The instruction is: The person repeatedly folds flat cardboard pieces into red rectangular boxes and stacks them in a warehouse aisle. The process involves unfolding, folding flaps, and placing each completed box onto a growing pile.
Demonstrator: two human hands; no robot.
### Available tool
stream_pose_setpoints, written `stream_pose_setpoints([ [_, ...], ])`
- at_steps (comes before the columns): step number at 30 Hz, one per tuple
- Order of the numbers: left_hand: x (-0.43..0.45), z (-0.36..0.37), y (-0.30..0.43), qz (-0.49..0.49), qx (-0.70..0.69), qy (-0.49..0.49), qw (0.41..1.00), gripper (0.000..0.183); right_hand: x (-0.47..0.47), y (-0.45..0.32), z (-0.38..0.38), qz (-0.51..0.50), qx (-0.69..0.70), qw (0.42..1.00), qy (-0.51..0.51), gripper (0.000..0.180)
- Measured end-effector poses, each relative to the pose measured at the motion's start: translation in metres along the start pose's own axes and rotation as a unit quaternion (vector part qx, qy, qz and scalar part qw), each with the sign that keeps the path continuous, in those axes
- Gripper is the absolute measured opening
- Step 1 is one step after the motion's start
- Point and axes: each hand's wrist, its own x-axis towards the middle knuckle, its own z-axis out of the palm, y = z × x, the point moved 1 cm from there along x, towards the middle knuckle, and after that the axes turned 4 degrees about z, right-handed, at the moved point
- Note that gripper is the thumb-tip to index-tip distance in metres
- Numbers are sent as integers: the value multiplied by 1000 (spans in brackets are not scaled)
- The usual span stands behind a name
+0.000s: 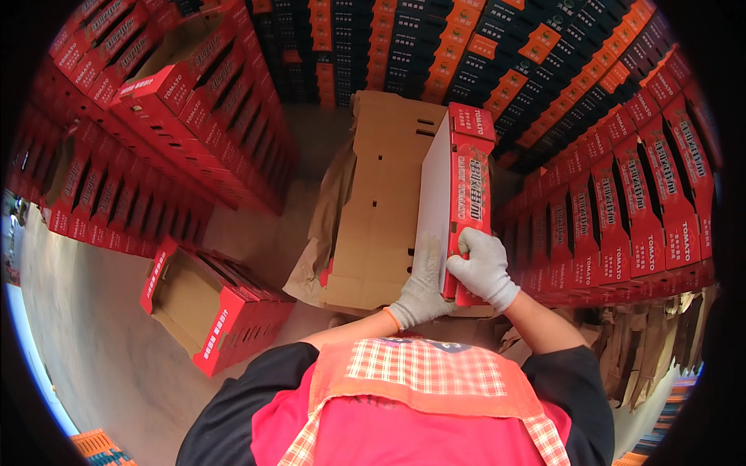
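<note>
A red cardboard tomato box (472,192), its pale side (434,186) facing left, stands on edge over the right part of a flat brown cardboard blank (387,192). At its near end, my right hand (482,268), in a pale work glove, has the fingers curled around the red edge. My left hand (421,291), gloved too, lies against the lower pale side, thumb side near the bottom corner; whether its fingers grip is unclear. Crumpled brown paper (326,244) shows under the blank's left side.
Tall stacks of red tomato boxes rise at the left (192,110) and right (618,215). Dark and orange boxes (402,52) form a wall at the far side. A small stack of open red boxes (250,320) stands on the floor at lower left. Brown paper sheets (635,349) hang at lower right.
</note>
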Motion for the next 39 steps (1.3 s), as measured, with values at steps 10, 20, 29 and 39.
stream_pose_setpoints([
  [10,-7,-39,6,32,-48,-54,997,99,46,-51,50,-263,-77,962,-15,45],
  [20,-83,-150,-36,23,227,156,961,80,8,-44,80,-248,212,945,-19,64],
  [29,-197,-123,-48,-310,-18,343,887,73,4,-16,222,-208,-66,950,-224,98],
  [39,-349,-187,-105,-253,396,377,798,66,14,-179,97,-439,-63,838,-318,90],
])
